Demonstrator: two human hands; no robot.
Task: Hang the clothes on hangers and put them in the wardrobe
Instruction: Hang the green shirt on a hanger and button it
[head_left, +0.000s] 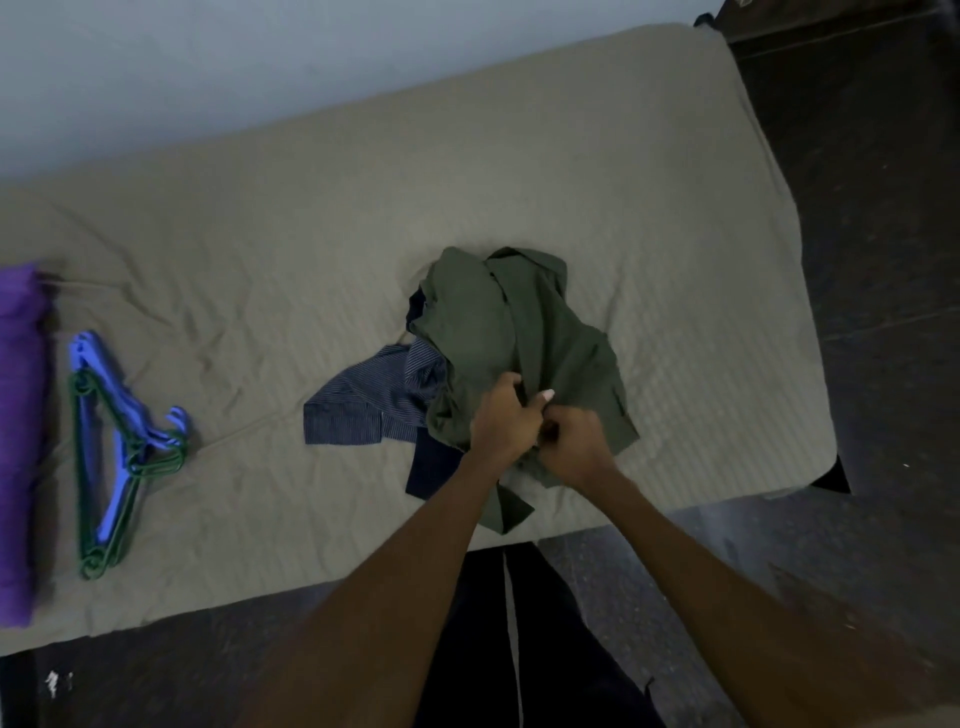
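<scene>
An olive green shirt (498, 322) lies crumpled on top of a small pile on the bed (311, 234). Under it lie a dark blue striped shirt (363, 410) and a plain navy garment (431, 467). My left hand (501, 421) and my right hand (574, 441) sit side by side at the near edge of the pile, both closed on folds of the green shirt. A stack of blue and green plastic hangers (114, 447) lies flat on the bed far to the left, well apart from the hands.
A purple cloth (18, 436) lies along the bed's left edge beside the hangers. A pale wall runs behind the bed. Dark floor (883, 260) surrounds the bed on the right and in front, where my dark trousers show.
</scene>
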